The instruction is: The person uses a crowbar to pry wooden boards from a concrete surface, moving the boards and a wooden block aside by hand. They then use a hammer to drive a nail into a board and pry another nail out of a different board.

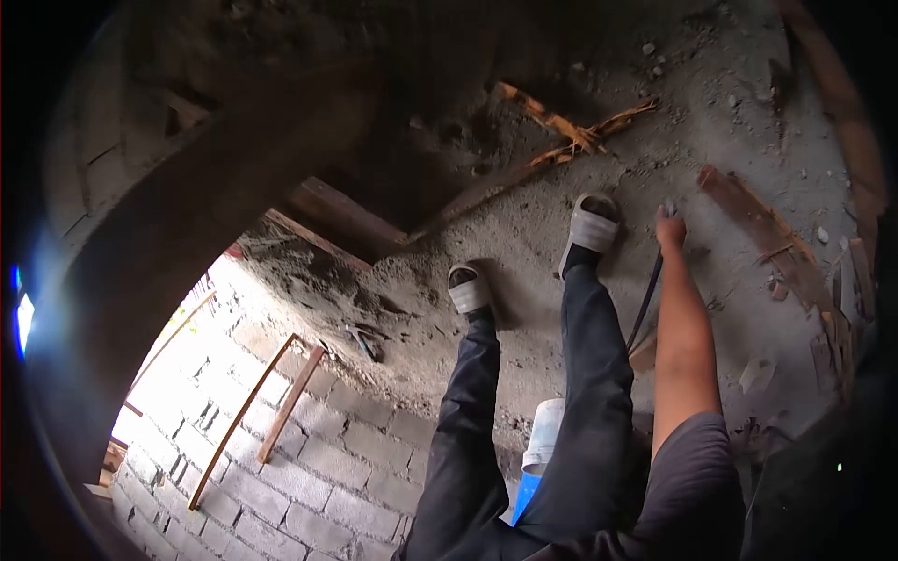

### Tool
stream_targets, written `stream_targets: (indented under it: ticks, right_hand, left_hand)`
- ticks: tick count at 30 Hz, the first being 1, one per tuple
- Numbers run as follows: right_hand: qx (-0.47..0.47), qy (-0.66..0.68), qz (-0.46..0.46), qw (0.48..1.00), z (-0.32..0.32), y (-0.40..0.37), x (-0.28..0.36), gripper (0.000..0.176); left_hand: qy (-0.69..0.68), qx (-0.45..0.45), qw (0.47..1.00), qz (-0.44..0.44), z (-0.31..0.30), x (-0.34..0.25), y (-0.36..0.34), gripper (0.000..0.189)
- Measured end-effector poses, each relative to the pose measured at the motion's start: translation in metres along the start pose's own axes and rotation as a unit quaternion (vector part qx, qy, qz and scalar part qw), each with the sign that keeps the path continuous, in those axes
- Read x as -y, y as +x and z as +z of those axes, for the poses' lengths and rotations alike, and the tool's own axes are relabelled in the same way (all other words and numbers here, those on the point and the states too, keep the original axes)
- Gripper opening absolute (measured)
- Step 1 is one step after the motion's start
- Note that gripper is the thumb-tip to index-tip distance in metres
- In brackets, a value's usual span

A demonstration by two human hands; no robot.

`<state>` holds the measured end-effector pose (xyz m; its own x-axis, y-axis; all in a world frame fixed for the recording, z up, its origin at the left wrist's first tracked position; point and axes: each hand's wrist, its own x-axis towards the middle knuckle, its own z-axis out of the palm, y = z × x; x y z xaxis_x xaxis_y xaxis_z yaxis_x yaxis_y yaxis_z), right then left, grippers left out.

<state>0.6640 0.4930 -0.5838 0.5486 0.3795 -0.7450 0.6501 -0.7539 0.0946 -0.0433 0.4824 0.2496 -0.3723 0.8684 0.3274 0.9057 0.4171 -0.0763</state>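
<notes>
My right hand (670, 230) is closed around a long, thin dark bar (646, 304), low over the dirt floor and beside my right foot. A small greyish end of the bar pokes out past my fingers; its exact kind is not clear. The bar's other end runs back toward my right leg. My left hand is out of the picture.
Splintered wood (571, 134) lies ahead of my sandals, and a broken plank (758, 220) is to the right. A white and blue bucket (544, 435) stands between my legs. A small dark tool (363, 343) lies near the block wall (318, 453).
</notes>
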Motion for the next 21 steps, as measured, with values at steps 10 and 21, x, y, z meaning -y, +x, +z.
stream_targets:
  ticks: [10,21]
  right_hand:
    - [-0.122,-0.193,-0.531,0.816,0.098,-0.083,0.107,0.071]
    - [-0.112,-0.428,-0.603,0.663,0.134,-0.078,0.193,0.041]
  left_hand:
    - [0.018,-0.013,0.999,-0.036,0.018,0.013,0.005,0.039]
    - [0.012,-0.001,0.999,-0.050,0.027,0.042,0.016,0.045]
